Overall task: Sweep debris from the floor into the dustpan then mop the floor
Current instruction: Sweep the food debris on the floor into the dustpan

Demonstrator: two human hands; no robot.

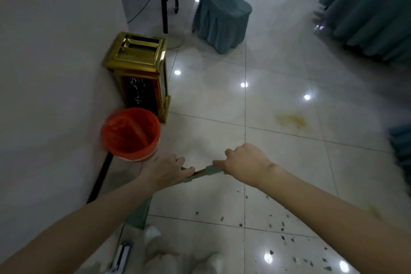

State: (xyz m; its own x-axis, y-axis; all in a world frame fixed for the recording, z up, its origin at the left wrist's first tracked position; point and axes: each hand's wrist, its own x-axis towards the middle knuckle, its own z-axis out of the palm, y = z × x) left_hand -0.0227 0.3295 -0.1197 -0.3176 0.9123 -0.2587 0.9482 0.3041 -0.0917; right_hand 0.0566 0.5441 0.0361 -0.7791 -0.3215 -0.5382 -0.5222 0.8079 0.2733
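Note:
Both my hands hold a grey-green handle (201, 172) low in the middle of the view. My left hand (165, 172) grips its lower part and my right hand (243, 162) grips the upper end. The handle runs down to a green flat part (139, 213) near my feet; what tool it is I cannot tell. Dark bits of debris (282, 227) lie scattered on the white tiled floor (289, 162) at the lower right. A yellow stain (291, 120) marks a tile further ahead.
A red bucket (131, 133) stands by the white wall (55, 73) on the left, with a gold bin (140, 73) behind it. A chair in a teal cover (222, 13) and a teal-skirted table (373, 11) stand beyond. A black stand (165, 6) is near the wall.

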